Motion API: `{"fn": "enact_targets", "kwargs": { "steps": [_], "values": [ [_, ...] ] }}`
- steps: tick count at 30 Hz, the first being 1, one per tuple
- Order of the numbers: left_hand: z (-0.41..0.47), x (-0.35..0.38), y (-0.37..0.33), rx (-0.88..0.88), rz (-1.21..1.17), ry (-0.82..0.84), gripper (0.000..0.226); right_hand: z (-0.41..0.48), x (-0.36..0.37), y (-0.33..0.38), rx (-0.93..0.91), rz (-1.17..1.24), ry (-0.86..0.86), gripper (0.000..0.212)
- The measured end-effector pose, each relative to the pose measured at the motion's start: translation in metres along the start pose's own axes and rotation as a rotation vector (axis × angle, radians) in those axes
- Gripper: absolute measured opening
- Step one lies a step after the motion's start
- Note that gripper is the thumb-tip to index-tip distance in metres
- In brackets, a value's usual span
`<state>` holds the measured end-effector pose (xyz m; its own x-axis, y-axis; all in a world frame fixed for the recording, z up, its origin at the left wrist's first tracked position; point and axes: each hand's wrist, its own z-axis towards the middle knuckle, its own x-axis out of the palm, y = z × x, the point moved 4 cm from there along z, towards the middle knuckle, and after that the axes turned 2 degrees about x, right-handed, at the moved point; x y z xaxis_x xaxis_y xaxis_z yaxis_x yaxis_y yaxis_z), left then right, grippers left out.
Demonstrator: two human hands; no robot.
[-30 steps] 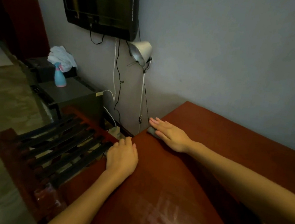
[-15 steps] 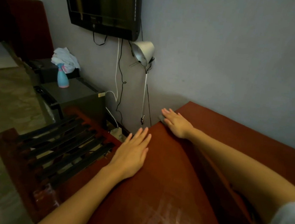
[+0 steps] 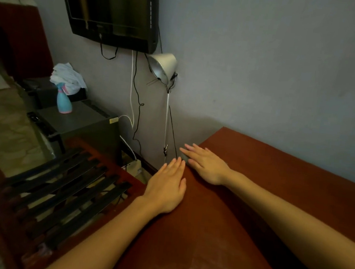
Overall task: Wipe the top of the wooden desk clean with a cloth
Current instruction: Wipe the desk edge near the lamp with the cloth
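The reddish-brown wooden desk [image 3: 253, 199] fills the lower right. My right hand [image 3: 206, 164] lies flat near the desk's far left corner and presses a small dark grey cloth [image 3: 183, 157] against the top. Only a sliver of the cloth shows under the fingertips at the desk's left edge. My left hand [image 3: 167, 189] rests palm down on the same edge, just in front of the right hand. Its fingers are stretched out, it holds nothing, and its fingertips almost reach the right hand.
A clip lamp [image 3: 163, 66] and hanging cables [image 3: 134, 106] sit against the wall left of the desk, under a wall-mounted TV [image 3: 111, 7]. A slatted wooden frame [image 3: 60, 187] stands beside the desk. A grey cabinet [image 3: 80, 120] carries a blue spray bottle [image 3: 64, 101] and a white rag [image 3: 67, 76].
My right hand slid the cloth toward the far corner, then back along the left edge. My left hand uncurled, went flat and moved forward close to the right hand.
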<state>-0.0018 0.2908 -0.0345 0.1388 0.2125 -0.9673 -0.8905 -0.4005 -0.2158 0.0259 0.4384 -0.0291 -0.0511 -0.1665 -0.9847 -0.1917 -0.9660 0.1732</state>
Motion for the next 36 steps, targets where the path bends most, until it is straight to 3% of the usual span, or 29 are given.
{"fn": "enact_targets", "kwargs": {
  "steps": [7, 14, 27, 31, 36],
  "values": [
    [0.010, 0.002, 0.005, 0.020, -0.022, 0.014, 0.057, 0.051, -0.012, -0.059, 0.172, -0.063, -0.004, 0.047],
    [0.011, 0.003, 0.006, 0.011, -0.023, 0.009, 0.057, 0.029, -0.017, -0.088, 0.291, -0.082, -0.010, 0.051],
    [0.010, 0.002, 0.003, 0.001, -0.024, 0.017, 0.057, 0.018, -0.009, -0.033, -0.050, -0.078, -0.048, 0.045],
    [0.010, 0.004, 0.005, 0.007, -0.025, 0.018, 0.057, 0.045, -0.016, -0.068, 0.054, -0.090, -0.037, 0.044],
    [0.011, 0.004, 0.007, 0.009, -0.020, 0.023, 0.057, 0.050, -0.029, -0.138, 0.351, -0.085, -0.094, 0.046]
  ]
}}
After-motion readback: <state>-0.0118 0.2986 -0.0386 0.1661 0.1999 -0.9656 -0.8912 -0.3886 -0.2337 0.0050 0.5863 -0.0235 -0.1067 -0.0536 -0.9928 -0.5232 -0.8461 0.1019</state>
